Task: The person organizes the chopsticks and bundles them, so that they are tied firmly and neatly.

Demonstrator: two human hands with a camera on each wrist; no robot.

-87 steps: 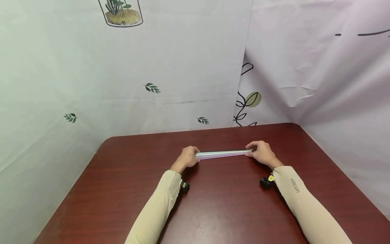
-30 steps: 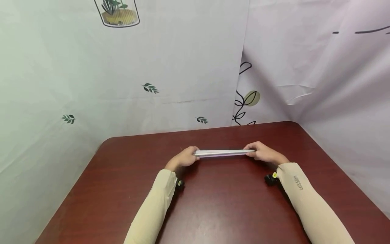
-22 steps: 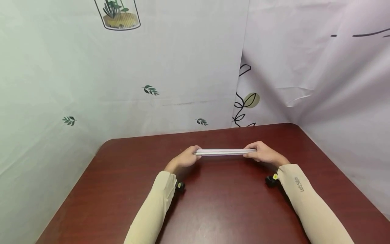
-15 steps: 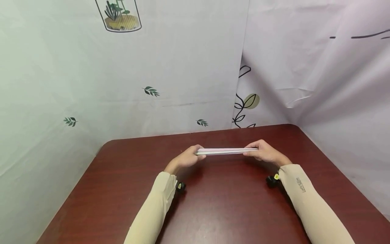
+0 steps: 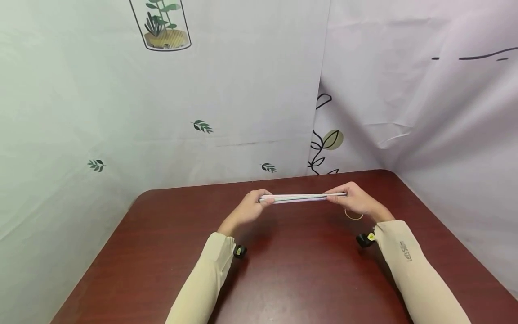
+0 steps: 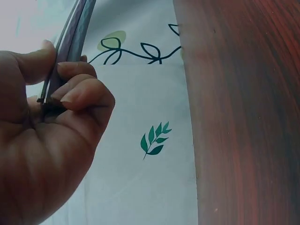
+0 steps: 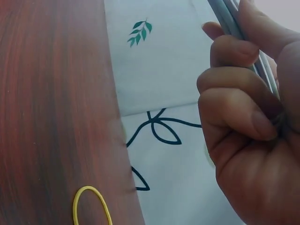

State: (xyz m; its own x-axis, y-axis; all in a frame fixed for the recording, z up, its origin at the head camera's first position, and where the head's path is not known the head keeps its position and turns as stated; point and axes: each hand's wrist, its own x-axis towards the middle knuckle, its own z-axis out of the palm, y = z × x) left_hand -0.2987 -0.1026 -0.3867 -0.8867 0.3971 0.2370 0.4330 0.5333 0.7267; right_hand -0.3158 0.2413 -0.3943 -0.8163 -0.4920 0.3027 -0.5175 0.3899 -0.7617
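Between my two hands, above the table, stretches a bundle of slim, long sticks (image 5: 301,198) in pale white, grey-green and lilac; their exact kind is unclear. My left hand (image 5: 252,208) pinches the left end between thumb and fingers. In the left wrist view the left hand's curled fingers (image 6: 86,91) lie along the lilac sticks (image 6: 70,44). The right end is gripped by my right hand (image 5: 354,199). Its curled fingers and thumb wrap the sticks (image 7: 229,21) in the right wrist view, and the palm hides their ends.
A thin yellow loop, like a rubber band (image 5: 354,217), lies on the dark red wooden table (image 5: 299,270) below my right hand. Pale cloth (image 5: 251,90) with printed leaves hangs behind the table and along its sides. Each wrist carries a small black camera (image 5: 239,251).
Both hands have lifted the bundle a little higher and kept hold of both ends. The sticks have turned, showing different colours. The yellow loop has come into sight under the right hand.
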